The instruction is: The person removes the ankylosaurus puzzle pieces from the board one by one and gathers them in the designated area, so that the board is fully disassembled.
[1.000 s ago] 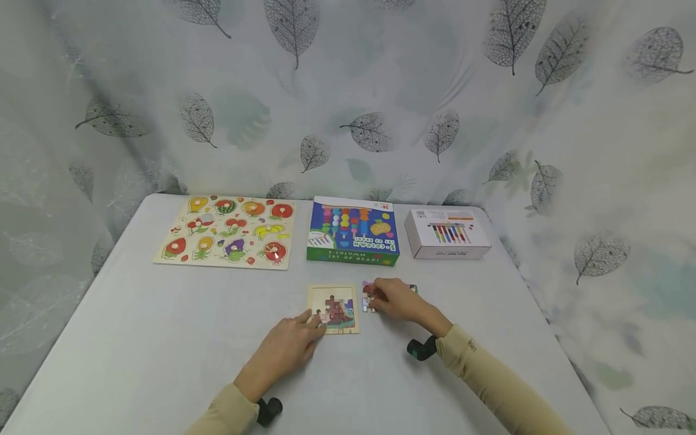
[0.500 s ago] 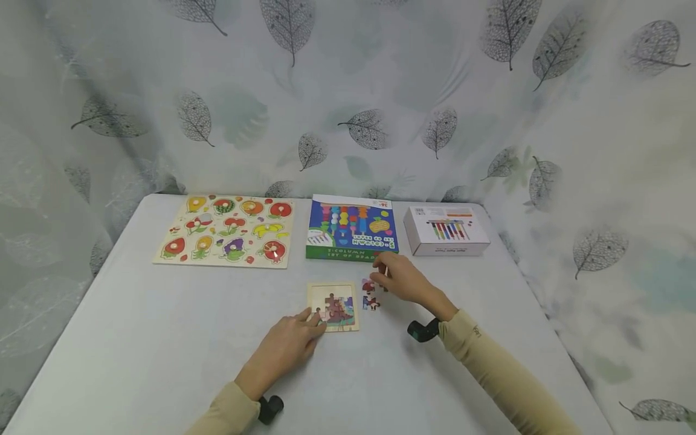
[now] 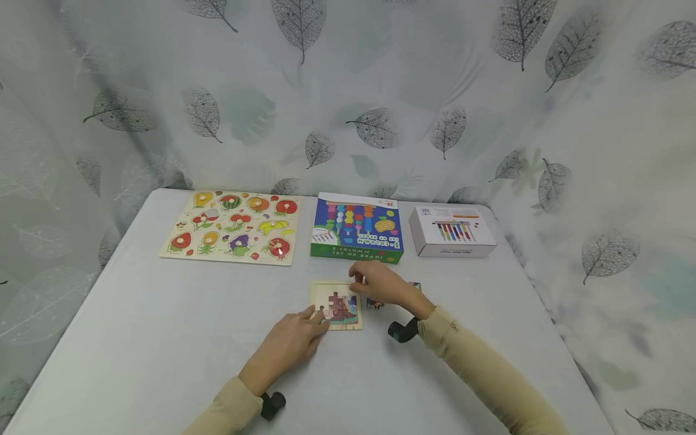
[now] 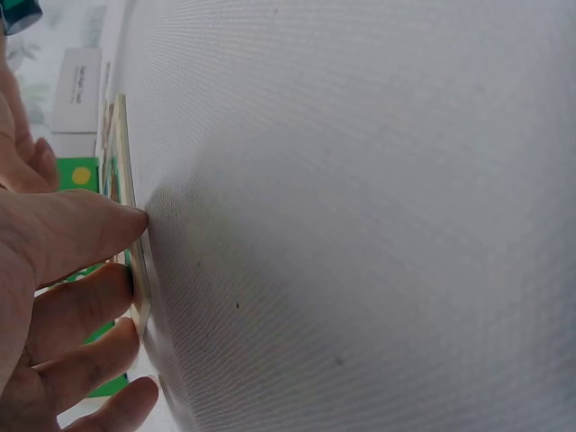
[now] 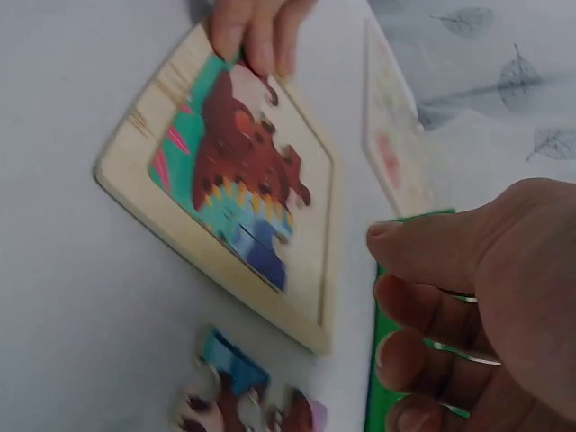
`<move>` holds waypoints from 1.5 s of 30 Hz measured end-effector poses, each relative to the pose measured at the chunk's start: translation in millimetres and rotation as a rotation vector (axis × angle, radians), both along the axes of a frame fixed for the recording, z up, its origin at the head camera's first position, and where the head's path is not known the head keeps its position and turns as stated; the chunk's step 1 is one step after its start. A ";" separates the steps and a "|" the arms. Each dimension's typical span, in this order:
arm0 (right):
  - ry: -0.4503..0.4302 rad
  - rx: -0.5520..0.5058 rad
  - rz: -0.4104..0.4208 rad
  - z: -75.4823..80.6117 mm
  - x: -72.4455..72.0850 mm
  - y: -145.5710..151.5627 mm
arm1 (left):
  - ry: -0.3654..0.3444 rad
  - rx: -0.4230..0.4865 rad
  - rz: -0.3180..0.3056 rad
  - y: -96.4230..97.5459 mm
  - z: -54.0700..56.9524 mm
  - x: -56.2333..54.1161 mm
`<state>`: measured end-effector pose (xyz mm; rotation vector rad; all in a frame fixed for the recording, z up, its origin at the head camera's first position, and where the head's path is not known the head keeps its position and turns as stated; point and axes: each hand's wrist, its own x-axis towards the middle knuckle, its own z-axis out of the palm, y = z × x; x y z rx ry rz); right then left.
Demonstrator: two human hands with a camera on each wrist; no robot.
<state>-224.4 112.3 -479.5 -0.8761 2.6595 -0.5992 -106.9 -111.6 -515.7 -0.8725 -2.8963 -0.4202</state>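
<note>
A small wooden puzzle frame [image 3: 348,327] lies mid-table, partly filled with jigsaw pieces [image 5: 247,148] in brown, green and blue. Bare wood shows along its upper and left part. My left hand [image 3: 288,341] rests at its lower left corner, with the thumb [image 4: 117,228] against the edge and fingertips [image 5: 259,49] on top. My right hand [image 3: 380,284] hovers by the upper right corner, fingers loosely bent. The right wrist view shows a gap between thumb and index finger and nothing held there. Loose jigsaw pieces [image 5: 229,391] lie right of the frame, partly covered by the right hand.
Behind the frame stand a blue and green bead-set box [image 3: 356,229] and a white box [image 3: 454,232]. At the back left lies a wooden fruit peg puzzle [image 3: 231,229]. A leaf-print curtain [image 3: 413,121] hangs behind the white table [image 3: 190,344].
My right hand rose from the loose pieces toward the bead-set box, then moved left to the frame's upper right corner. The left hand stayed at the frame.
</note>
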 end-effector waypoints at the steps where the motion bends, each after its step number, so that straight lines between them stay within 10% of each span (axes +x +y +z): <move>1: -0.011 0.012 0.023 -2.7 0.4 -3.7 | 0.009 0.002 -0.001 -0.1 0.0 0.2; 6: -0.070 0.076 0.126 -15.6 4.5 -19.5 | 0.034 0.010 -0.005 -0.5 0.3 0.6; 45: -0.166 0.149 0.071 -13.0 8.2 -31.7 | 0.076 -0.139 -0.007 3.3 -2.5 -1.3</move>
